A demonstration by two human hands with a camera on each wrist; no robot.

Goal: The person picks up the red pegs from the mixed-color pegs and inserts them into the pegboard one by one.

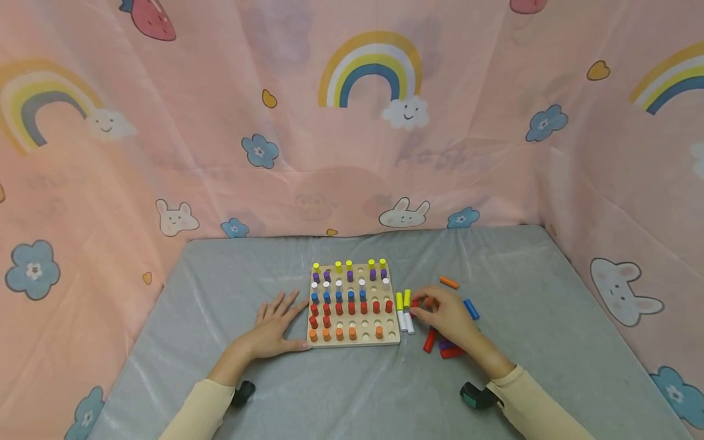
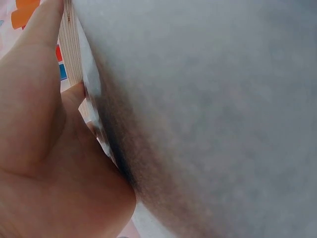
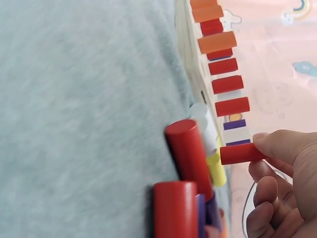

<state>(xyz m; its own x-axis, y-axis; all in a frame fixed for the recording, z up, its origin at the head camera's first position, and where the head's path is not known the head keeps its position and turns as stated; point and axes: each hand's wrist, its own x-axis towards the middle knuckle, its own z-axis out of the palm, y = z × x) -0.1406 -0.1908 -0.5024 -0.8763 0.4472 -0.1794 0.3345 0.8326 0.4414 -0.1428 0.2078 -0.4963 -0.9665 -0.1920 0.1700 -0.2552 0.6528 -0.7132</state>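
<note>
A wooden pegboard (image 1: 354,344) lies on the grey cloth, holding rows of yellow, purple, white, blue, red and orange pegs. My left hand (image 1: 271,333) lies spread at the board's left side, its thumb and fingertips touching the edge. In the left wrist view the palm stands beside the board's wooden side (image 2: 72,44). My right hand (image 1: 447,313) is just right of the board. Between its thumb and fingers it pinches a red peg (image 3: 241,153), clear in the right wrist view. Two yellow pegs (image 1: 407,298) and two white pegs (image 1: 409,322) lie between that hand and the board.
Under and around the right hand lie loose red pegs (image 1: 429,340), a purple peg (image 1: 447,344), a blue peg (image 1: 471,308) and an orange peg (image 1: 448,282). A pink printed curtain (image 1: 352,159) rises behind the table and at both sides.
</note>
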